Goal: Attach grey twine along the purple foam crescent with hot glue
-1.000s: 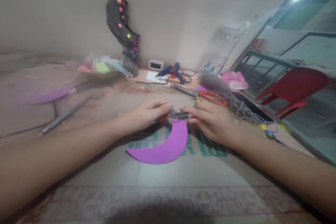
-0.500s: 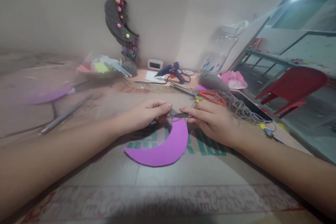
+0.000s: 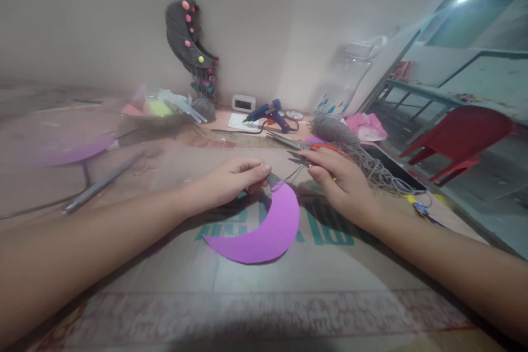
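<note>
My left hand pinches the upper tip of a purple crescent-shaped piece, which looks like foam or card. Grey yarn is wrapped around that tip. To the right, my right hand is closed on small scissors, their blades parted and pointing left; the handles are mostly hidden by the fingers. A loose strand of yarn runs from the wrapped tip toward the blades. The crescent's other point is free, just over the printed board.
Behind my hands lie larger scissors, a blue glue gun, a white clock and a grey yarn ball with tangled strands. A bottle stands at the wall. A decorated grey crescent hangs there.
My right hand has moved up and away from the crescent's tip, and the scissors' blades now show parted. The crescent has shifted slightly right, still in my left hand.
</note>
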`<state>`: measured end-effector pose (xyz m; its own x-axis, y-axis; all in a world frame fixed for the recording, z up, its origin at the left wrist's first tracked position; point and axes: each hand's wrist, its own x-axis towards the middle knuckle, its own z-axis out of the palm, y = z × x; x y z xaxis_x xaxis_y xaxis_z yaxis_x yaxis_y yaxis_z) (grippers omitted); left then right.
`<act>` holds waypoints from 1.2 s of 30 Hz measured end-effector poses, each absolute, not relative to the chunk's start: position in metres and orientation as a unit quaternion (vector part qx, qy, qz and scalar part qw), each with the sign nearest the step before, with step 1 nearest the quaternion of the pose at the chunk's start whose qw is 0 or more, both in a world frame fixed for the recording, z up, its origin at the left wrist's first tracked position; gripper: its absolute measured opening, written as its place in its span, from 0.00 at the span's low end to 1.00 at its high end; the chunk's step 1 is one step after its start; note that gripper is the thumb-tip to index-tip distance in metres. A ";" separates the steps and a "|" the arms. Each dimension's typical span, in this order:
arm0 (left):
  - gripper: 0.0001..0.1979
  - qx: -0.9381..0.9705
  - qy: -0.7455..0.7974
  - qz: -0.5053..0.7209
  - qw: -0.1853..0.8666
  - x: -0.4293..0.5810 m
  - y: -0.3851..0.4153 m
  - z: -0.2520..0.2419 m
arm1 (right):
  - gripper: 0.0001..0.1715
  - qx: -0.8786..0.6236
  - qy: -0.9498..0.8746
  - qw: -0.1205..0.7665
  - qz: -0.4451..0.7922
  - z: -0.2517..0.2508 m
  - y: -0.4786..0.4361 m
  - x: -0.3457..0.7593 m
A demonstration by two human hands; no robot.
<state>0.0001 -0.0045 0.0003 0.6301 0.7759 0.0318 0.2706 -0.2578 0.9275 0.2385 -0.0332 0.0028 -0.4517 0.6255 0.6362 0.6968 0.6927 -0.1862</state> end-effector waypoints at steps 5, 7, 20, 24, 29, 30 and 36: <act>0.20 0.754 0.345 0.266 0.491 0.000 -0.003 -0.001 | 0.19 -0.371 -0.869 0.325 -0.032 0.002 -0.032 0.238; 0.20 0.766 0.339 0.270 0.476 -0.001 -0.003 -0.002 | 0.19 -0.373 -0.871 0.319 -0.032 0.001 -0.033 0.237; 0.20 0.774 0.342 0.283 0.452 0.000 -0.008 0.000 | 0.12 -0.448 -0.824 0.339 0.073 0.000 -0.031 0.235; 0.20 0.773 0.370 0.296 0.421 0.001 -0.008 0.001 | 0.12 -0.386 -0.860 0.324 0.079 -0.003 -0.037 0.235; 0.20 0.775 0.371 0.315 0.403 0.000 -0.007 0.000 | 0.13 -0.299 -0.903 0.308 0.035 0.001 -0.046 0.233; 0.20 0.777 0.368 0.315 0.402 0.000 -0.007 0.000 | 0.13 -0.304 -0.897 0.319 0.022 0.002 -0.045 0.233; 0.20 0.791 0.367 0.309 0.380 0.001 -0.007 -0.002 | 0.14 -0.363 -0.849 0.375 -0.086 0.002 -0.024 0.243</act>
